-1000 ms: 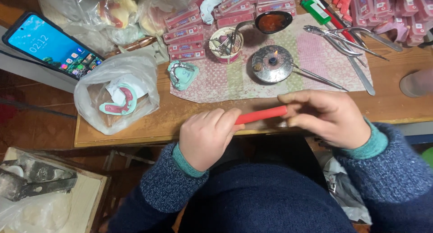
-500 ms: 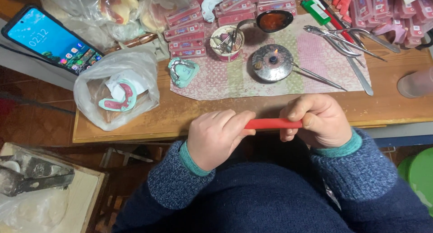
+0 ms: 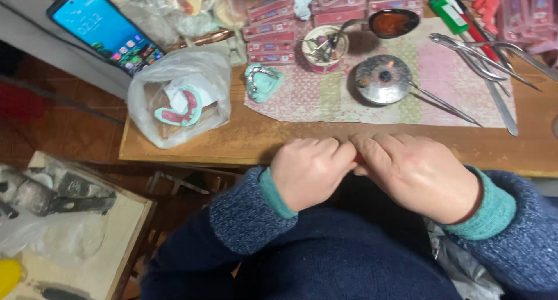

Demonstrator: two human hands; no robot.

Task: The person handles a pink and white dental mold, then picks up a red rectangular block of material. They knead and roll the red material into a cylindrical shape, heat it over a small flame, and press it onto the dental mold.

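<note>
My left hand (image 3: 308,172) and right hand (image 3: 421,175) meet knuckle to knuckle just off the near edge of the wooden table (image 3: 244,137), over my lap, with bare wood in front of them before the patterned cloth (image 3: 325,99) begins. Both are curled shut, pinching a red strip (image 3: 358,159) between them; only a sliver of it shows where the fingers touch, so I cannot tell its shape. On the cloth sit a round metal burner (image 3: 381,79), a small cup of tools (image 3: 325,47) and a pale green dental cast (image 3: 263,82); long metal instruments (image 3: 494,61) lie at the right. A plastic bag (image 3: 180,99) sits at the table's left corner, a phone (image 3: 102,27) beyond it, and a stone-tiled floor below.
</note>
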